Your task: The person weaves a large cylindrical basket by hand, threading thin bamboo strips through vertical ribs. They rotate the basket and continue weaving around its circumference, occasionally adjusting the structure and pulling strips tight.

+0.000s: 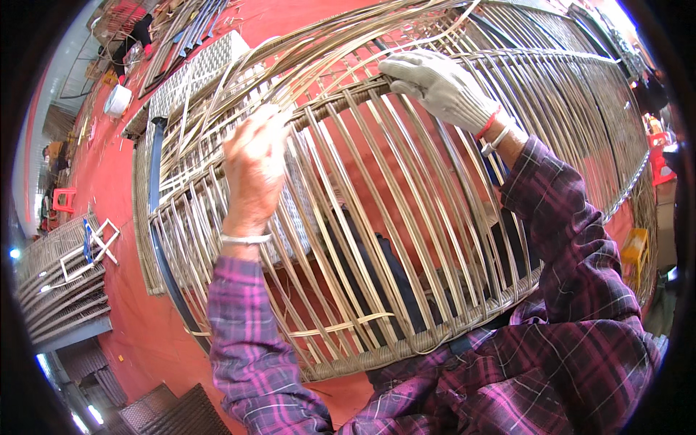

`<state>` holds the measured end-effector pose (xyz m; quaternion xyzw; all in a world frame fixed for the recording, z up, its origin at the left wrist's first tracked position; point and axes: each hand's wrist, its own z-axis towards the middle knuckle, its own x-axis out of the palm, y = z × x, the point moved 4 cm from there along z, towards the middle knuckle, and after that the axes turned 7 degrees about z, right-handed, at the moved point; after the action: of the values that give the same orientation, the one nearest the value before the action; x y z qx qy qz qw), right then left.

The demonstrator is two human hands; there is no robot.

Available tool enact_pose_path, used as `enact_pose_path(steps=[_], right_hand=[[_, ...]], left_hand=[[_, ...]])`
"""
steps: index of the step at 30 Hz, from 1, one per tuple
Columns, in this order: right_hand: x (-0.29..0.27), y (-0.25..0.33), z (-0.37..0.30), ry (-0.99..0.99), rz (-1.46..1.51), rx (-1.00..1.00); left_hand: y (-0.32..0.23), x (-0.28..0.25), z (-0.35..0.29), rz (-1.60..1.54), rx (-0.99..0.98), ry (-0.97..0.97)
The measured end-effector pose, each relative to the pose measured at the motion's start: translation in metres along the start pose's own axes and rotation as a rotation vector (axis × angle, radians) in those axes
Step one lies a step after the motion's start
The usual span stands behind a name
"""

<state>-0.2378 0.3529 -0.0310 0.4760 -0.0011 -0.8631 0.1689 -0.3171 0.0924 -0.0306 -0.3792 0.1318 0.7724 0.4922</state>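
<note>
A woven frame of brown and tan rattan-like strips spans the view in front of me, its long strands running between a near and a far wrapped rail. My left hand, bare with a pale band at the wrist, is at the left part of the far rail. Its fingers are bunched and partly blurred; what they hold is hidden among pale strands. Farther right, my right hand wears a whitish knit glove, its fingers and thumb closed over the far rail.
Loose long strips lie in a bundle beyond the frame. A light woven panel and dark blue bars are at the left. A white roll and red stool stand on the red floor; a yellow stool is at right.
</note>
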Motion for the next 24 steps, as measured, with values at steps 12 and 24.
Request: enact_pose_path(steps=[12,24], right_hand=[[0.007,-0.006,0.013,0.3,0.159,-0.009],[-0.005,-0.007,0.007,0.312,-0.041,0.107]], left_hand=[[-0.055,0.086,0.055,-0.092,0.042,0.201],[-0.054,0.091,0.057,-0.06,0.03,0.214]])
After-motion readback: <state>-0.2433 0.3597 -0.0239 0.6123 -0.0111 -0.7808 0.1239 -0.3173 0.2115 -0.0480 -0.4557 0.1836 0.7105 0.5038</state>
